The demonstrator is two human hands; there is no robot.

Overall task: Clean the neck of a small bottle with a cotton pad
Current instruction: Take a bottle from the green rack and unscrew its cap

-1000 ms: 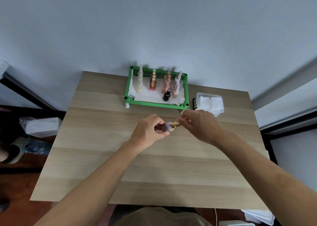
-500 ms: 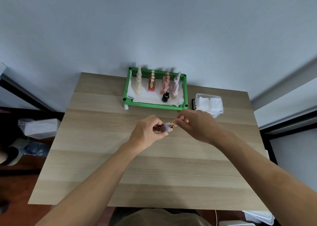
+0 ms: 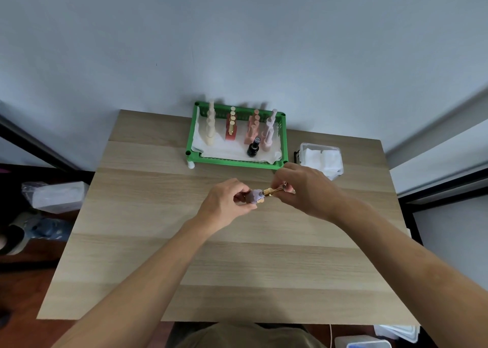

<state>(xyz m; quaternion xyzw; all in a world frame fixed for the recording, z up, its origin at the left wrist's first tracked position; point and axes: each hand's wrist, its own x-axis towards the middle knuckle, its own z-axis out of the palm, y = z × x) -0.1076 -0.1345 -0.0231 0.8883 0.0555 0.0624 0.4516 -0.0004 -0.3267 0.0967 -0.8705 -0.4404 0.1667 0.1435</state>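
Two hands meet over the middle of the wooden table [image 3: 237,268], each closed on one end of the same small thing. The left hand [image 3: 227,202] pinches the lilac body of the small bottle [image 3: 254,196] between thumb and fingers, holding it on its side just above the tabletop. The right hand [image 3: 306,189] grips the gold cap [image 3: 273,190], fingertips wrapped round its far end, so cap and bottle lie in one line between the two hands. Whether the cap is seated or partly unscrewed cannot be told at this size.

Judging from this, the task is at its opening step: the neck is covered, no cotton pad is in either hand, and no wiping has begun. What remains is taking the cap off, fetching a pad, and wiping the neck.

Behind the right hand, a clear box of white cotton pads [image 3: 320,157] sits near the table's back edge. Beside it stands a green tray [image 3: 237,160] lined with white paper, holding rows of other bottles.
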